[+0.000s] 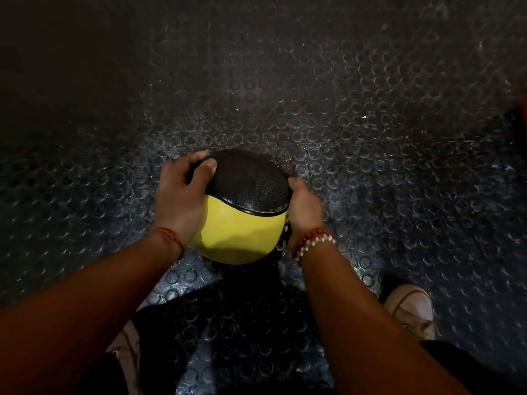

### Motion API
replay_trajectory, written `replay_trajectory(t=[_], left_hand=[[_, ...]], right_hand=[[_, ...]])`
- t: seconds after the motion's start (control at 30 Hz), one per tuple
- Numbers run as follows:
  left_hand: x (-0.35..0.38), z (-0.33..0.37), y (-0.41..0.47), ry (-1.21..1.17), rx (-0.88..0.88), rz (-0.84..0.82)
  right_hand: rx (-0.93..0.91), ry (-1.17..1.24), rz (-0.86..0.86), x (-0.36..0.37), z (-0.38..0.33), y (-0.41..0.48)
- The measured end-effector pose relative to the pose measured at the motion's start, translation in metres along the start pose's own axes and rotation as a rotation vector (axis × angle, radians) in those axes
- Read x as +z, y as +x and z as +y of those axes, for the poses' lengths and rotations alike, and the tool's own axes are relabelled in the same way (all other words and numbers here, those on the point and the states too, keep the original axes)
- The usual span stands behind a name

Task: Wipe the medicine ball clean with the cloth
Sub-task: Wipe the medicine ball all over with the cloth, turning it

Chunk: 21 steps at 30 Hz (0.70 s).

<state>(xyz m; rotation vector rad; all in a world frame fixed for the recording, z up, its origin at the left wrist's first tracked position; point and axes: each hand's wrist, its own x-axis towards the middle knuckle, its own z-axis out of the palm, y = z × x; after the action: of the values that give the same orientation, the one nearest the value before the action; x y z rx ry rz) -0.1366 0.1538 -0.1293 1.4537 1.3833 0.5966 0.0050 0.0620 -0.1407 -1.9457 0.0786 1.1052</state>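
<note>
A medicine ball, yellow on the near half and textured black on the far half, sits low over the floor between my hands. My left hand grips its left side, thumb lying on the black panel and fingers curled over the far edge. My right hand cups the right side. It presses a dark cloth with pale markings against the ball. Only small bits of the cloth peek out under the palm and past the fingertips.
Dark rubber flooring with raised round studs fills the view. My right shoe stands near the right forearm, and my left shoe is partly hidden under the left arm. A dark object with an orange part is at the right edge.
</note>
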Motion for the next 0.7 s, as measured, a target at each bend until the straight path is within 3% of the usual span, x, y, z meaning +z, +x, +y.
replay_trajectory(t=[0.13, 0.33, 0.43, 0.53, 0.7], left_hand=[[-0.001, 0.0, -0.001, 0.014, 0.017, 0.005], [-0.002, -0.003, -0.002, 0.073, 0.056, -0.006], [-0.001, -0.002, -0.001, 0.067, 0.052, -0.013], [0.0, -0.002, 0.001, 0.046, 0.049, -0.011], [0.002, -0.002, 0.002, 0.068, 0.044, -0.01]], right_hand=[[-0.15, 0.092, 0.218, 0.014, 0.009, -0.029], [-0.639, -0.327, 0.282, 0.029, 0.006, -0.061], [-0.773, -0.573, 0.221, 0.031, -0.011, -0.056], [-0.797, -0.726, 0.109, 0.028, -0.035, -0.039], [-0.575, -0.72, -0.118, 0.024, -0.065, -0.009]])
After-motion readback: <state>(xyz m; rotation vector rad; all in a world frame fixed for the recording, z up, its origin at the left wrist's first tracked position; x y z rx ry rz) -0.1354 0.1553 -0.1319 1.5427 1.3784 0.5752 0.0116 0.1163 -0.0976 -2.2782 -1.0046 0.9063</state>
